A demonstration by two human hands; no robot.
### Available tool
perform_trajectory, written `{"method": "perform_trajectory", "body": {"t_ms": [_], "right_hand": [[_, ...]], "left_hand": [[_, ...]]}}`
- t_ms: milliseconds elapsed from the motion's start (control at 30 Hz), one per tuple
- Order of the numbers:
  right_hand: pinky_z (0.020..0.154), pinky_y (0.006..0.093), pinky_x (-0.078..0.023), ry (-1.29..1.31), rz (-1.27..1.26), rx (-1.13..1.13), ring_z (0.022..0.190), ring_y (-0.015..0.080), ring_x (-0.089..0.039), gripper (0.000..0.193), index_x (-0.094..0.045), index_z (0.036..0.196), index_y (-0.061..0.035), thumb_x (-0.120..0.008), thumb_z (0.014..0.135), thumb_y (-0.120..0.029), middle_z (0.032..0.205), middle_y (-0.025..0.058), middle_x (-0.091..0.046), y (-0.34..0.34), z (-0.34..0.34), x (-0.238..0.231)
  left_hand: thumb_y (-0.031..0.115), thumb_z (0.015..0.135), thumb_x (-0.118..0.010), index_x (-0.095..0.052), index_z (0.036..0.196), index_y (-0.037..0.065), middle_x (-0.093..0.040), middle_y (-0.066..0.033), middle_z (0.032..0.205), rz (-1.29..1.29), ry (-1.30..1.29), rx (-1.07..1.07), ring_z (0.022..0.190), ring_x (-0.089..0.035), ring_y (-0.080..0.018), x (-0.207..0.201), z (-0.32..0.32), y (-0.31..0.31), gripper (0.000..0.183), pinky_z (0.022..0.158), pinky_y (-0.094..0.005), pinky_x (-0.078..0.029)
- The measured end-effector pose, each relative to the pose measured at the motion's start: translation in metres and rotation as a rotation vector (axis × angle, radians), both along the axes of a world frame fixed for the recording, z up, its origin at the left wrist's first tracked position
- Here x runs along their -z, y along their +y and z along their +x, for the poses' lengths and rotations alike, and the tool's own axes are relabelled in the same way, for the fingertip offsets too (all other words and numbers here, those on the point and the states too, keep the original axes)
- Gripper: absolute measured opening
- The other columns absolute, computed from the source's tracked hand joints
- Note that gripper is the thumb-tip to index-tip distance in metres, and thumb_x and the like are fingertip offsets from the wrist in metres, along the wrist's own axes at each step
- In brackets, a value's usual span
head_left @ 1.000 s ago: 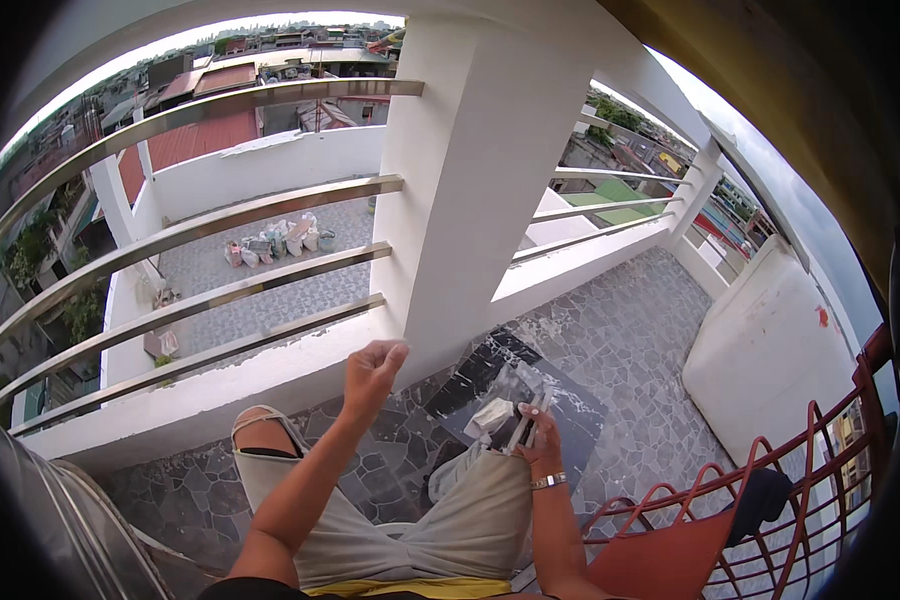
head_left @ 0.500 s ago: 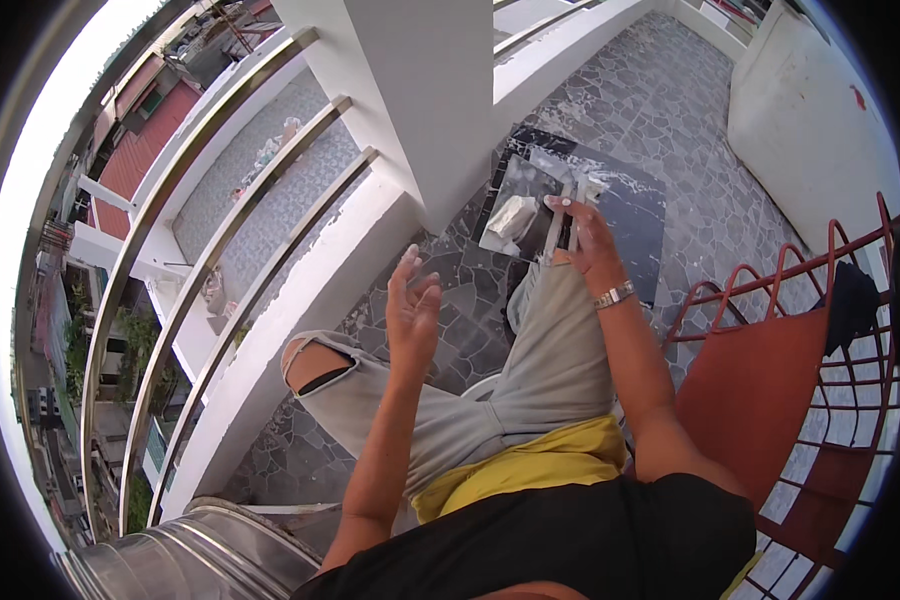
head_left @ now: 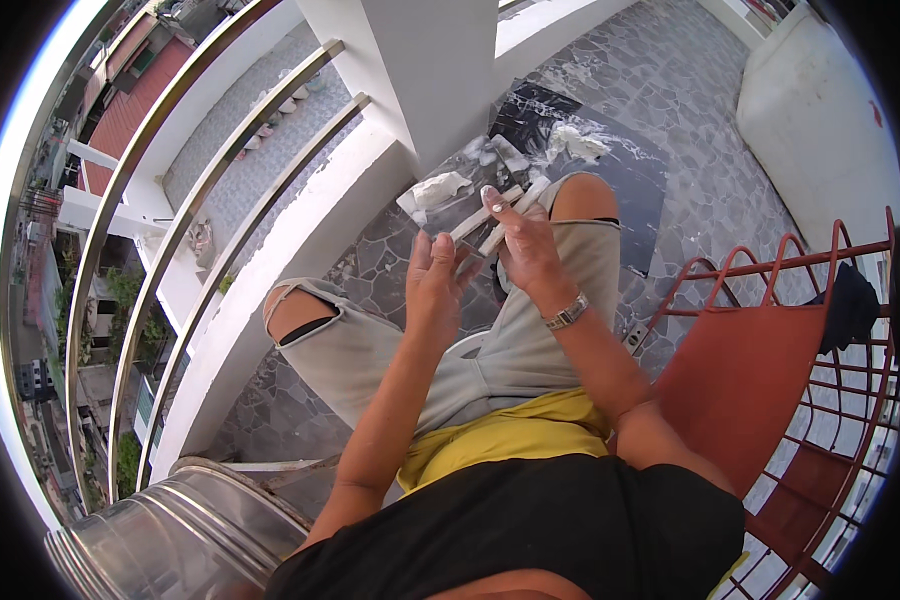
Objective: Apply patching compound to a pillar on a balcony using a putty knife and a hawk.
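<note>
A thin grey board (head_left: 456,207) with two pale strips (head_left: 513,216) across it tilts above my knees. On it sit a crumpled white lump (head_left: 439,189) and, towards the far edge, several small whitish pieces (head_left: 508,153). My right hand (head_left: 532,255), with a metal-band watch on the wrist, is closed around the strips, the thumb lying over one of them. Beside the near end of that strip is my left hand (head_left: 437,285), its fingers raised and apart; whether the fingertips touch the strip I cannot tell.
A black sheet (head_left: 625,215) smeared with white lies on the grey stone-pattern floor (head_left: 660,75). Curved metal railings (head_left: 240,140) and a white pillar (head_left: 435,80) stand to the left. At right is a red metal chair (head_left: 735,390); a clear ribbed container (head_left: 185,535) is at lower left.
My right hand has moved left and nearer, bringing the board and its white lump along. My left hand has shifted right, up to the strip's end, from open air.
</note>
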State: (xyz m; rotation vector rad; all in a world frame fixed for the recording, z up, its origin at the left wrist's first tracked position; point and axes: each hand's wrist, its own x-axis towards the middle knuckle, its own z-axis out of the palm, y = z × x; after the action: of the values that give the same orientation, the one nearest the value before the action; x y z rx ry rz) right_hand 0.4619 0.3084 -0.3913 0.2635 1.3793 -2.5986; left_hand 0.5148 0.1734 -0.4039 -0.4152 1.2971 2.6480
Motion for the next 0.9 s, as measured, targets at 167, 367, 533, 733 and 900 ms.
{"method": "perform_trajectory", "body": {"t_ms": [167, 367, 533, 733, 900], "right_hand": [[0.072, 0.0284, -0.049, 0.069, -0.03, 0.051, 0.084, 0.0067, -0.058, 0.02, -0.066, 0.101, -0.006, -0.071, 0.094, -0.024, 0.093, -0.0004, -0.066, -0.009, 0.007, 0.011], [0.067, 0.0249, -0.045, 0.131, 0.153, 0.062, 0.078, 0.003, -0.053, 0.019, -0.066, 0.095, -0.0048, -0.07, 0.094, -0.023, 0.088, -0.0023, -0.064, 0.004, 0.008, 0.01], [0.062, 0.0234, -0.042, 0.127, 0.126, 0.094, 0.073, 0.0028, -0.05, 0.017, -0.068, 0.095, -0.0016, -0.071, 0.093, -0.018, 0.085, -0.0031, -0.063, 0.003, 0.007, -0.002], [0.059, 0.023, -0.037, 0.145, 0.149, 0.072, 0.068, 0.0024, -0.044, 0.014, -0.067, 0.091, -0.0034, -0.07, 0.093, -0.017, 0.08, -0.006, -0.057, 0.009, 0.01, 0.001], [0.073, 0.0267, -0.047, 0.5, 0.709, 0.162, 0.08, 0.0106, -0.058, 0.012, -0.068, 0.103, -0.0004, -0.066, 0.092, -0.006, 0.091, 0.0032, -0.067, 0.048, 0.003, -0.054]], "left_hand": [[0.022, 0.103, -0.054, -0.052, 0.134, 0.003, -0.06, -0.0041, 0.116, 0.143, 0.015, -0.163, 0.105, -0.059, -0.0159, -0.004, -0.008, -0.003, 0.037, 0.093, -0.0383, -0.05], [0.02, 0.1, -0.058, -0.055, 0.13, -0.001, -0.063, -0.0041, 0.111, 0.018, -0.036, -0.267, 0.1, -0.06, -0.012, 0.002, -0.013, -0.015, 0.036, 0.09, -0.0346, -0.051], [0.021, 0.1, -0.06, -0.056, 0.126, 0.001, -0.064, -0.0033, 0.109, -0.104, 0.075, -0.177, 0.1, -0.061, -0.0132, -0.001, -0.013, -0.03, 0.033, 0.092, -0.0355, -0.051], [0.021, 0.098, -0.062, -0.055, 0.123, 0.003, -0.065, -0.0034, 0.107, -0.021, 0.11, -0.176, 0.102, -0.062, -0.0128, -0.017, -0.016, -0.022, 0.031, 0.09, -0.034, -0.051], [0.017, 0.096, -0.063, -0.055, 0.121, 0.004, -0.066, -0.0053, 0.105, 0.142, 0.122, -0.438, 0.097, -0.067, -0.0158, -0.025, -0.038, -0.073, 0.029, 0.083, -0.0324, -0.056]]}}
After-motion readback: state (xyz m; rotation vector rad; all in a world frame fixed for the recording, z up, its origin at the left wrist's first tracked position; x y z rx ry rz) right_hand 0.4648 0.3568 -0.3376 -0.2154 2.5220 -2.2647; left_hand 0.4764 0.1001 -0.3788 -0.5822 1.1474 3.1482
